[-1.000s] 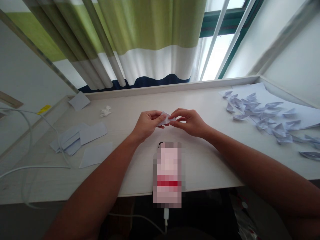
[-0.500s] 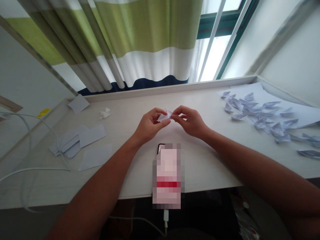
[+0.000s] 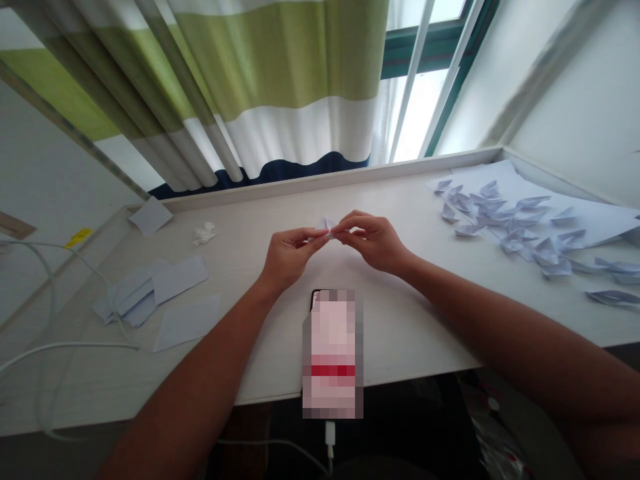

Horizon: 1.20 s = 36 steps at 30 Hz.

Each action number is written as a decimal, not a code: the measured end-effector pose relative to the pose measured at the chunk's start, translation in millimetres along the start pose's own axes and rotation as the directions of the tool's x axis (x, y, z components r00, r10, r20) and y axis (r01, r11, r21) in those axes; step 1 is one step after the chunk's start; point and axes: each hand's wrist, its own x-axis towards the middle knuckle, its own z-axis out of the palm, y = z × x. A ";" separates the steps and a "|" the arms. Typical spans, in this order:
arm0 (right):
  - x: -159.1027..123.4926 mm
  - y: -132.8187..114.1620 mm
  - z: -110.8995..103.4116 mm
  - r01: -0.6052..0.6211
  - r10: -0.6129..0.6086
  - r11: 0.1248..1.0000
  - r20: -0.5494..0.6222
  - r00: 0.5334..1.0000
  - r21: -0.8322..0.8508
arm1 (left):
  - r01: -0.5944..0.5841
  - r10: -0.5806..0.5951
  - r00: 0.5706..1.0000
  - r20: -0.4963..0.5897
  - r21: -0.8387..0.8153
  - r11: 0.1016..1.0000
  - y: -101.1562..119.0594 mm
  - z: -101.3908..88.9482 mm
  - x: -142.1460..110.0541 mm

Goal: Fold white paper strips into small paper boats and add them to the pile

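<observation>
Between my two hands, over the middle of the white desk (image 3: 260,373), is a small folded piece of white paper (image 3: 326,223). My left hand (image 3: 291,255) pinches it from the left, with thumb and fingers pressed together. From the right, my right hand (image 3: 373,239) pinches it with thumb and forefinger. The fingertips of both hands meet and cover much of the paper, so its exact shape is hidden. A point of it sticks up above the fingers.
Several folded paper boats (image 3: 520,223) lie on and around white sheets (image 3: 595,223) at the right. Flat paper pieces (image 3: 180,279) and a crumpled scrap (image 3: 204,233) are at the left, near a white cable (image 3: 75,345). A plugged-in phone (image 3: 333,333) lies at the front edge.
My left fingers have closed flatter onto the paper, which now shows less and points upward. The whole view has shifted slightly.
</observation>
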 end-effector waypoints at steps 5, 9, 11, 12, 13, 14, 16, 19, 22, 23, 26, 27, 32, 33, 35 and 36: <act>1.3 6.3 1.9 -0.017 0.017 1.000 0.007 1.000 -0.021 | -0.053 0.052 0.998 0.025 0.043 0.998 -6.6 -4.7 4.6; 2.6 9.5 4.8 -0.098 0.098 0.994 0.007 0.995 0.055 | 0.027 -0.027 1.000 -0.006 -0.015 1.000 -4.1 -0.7 3.3; 3.1 9.7 5.2 -0.132 0.132 0.988 0.009 0.991 0.081 | 0.072 -0.073 0.997 -0.006 -0.033 0.997 -0.2 1.9 1.6; 3.2 9.7 5.3 -0.140 0.140 0.987 0.006 0.990 0.076 | 0.098 -0.098 0.995 -0.005 -0.039 0.994 2.1 2.9 0.9; 3.2 9.6 5.4 -0.142 0.143 0.987 -0.001 0.990 0.068 | 0.125 -0.126 0.992 -0.006 -0.048 0.991 4.3 3.7 0.4; 3.1 9.6 5.7 -0.142 0.143 0.988 -0.010 0.990 0.063 | 0.156 -0.157 0.988 -0.005 -0.061 0.986 6.4 4.1 0.0; 2.7 10.3 6.6 -0.143 0.145 0.986 -0.025 0.989 0.085 | 0.219 -0.219 0.976 0.007 -0.092 0.971 10.0 4.0 -0.1; 2.3 12.8 8.6 -0.147 0.153 0.977 -0.027 0.988 0.151 | 0.305 -0.302 0.952 0.044 -0.119 0.945 12.5 1.9 0.5; 2.5 15.6 10.2 -0.144 0.150 0.974 -0.022 0.988 0.173 | 0.374 -0.368 0.927 0.069 -0.108 0.921 11.3 -1.8 1.5; 2.7 16.2 10.3 -0.146 0.152 0.973 -0.021 0.988 0.177 | 0.386 -0.380 0.922 0.081 -0.098 0.917 10.3 -3.1 2.0; 3.3 15.7 9.1 -0.174 0.179 0.967 -0.006 0.984 0.185 | 0.387 -0.377 0.918 0.122 -0.064 0.920 7.2 -6.1 3.2; 3.5 14.7 8.0 -0.188 0.191 0.965 -0.002 0.982 0.181 | 0.371 -0.361 0.923 0.129 -0.059 0.927 6.4 -6.7 3.6; 3.7 7.2 -1.5 -0.301 0.288 0.947 0.121 0.950 0.114 | 0.260 -0.253 0.962 0.106 -0.055 0.964 3.9 -8.2 5.0; 3.6 6.4 -3.3 -0.328 0.312 0.938 0.143 0.939 0.110 | 0.256 -0.250 0.963 0.098 -0.050 0.965 3.6 -8.7 5.2; 3.5 6.0 -5.3 -0.368 0.350 0.920 0.142 0.926 0.132 | 0.270 -0.267 0.960 0.082 -0.025 0.963 3.0 -9.7 5.3; 3.5 6.4 -5.4 -0.381 0.363 0.912 0.128 0.923 0.156 | 0.283 -0.281 0.956 0.078 -0.009 0.959 3.0 -10.0 5.2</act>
